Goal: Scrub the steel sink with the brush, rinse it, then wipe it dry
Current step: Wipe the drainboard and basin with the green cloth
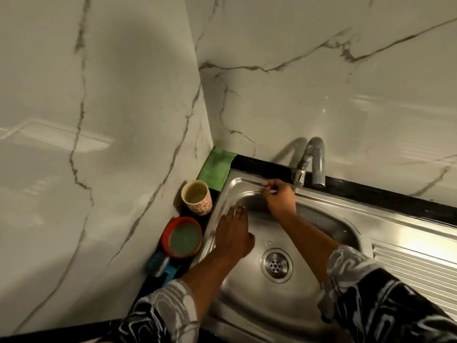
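Steel sink [291,300] — seen from the head camera, it is sunk into a black counter [371,195] that runs into a corner of marble-veined wall [99,120]. Its round drain [276,264] lies in the basin floor, and a ridged drainboard [415,268] stretches toward the counter's right edge. A bent steel tap [315,159] rises at the counter's back edge, its spout over the sink's back rim.

The left hand [233,233] lies flat on the sink's left rim and inner wall, its fingers straight and close together, pointing toward the back. The right hand [280,198] is at the back rim just below the tap. Its fingers are curled with the tips on the steel, and I cannot tell whether they pinch anything. Both forearms come out of black-and-white patterned sleeves [371,300].

Four things sit on the narrow strip of counter along its left edge. From the back corner to the front they are a folded green cloth [216,167], a cup [197,199] with red flowers, a red tub [181,240] with a green disc inside, and the blue brush [160,264] — partly hidden by the tub and the left forearm.
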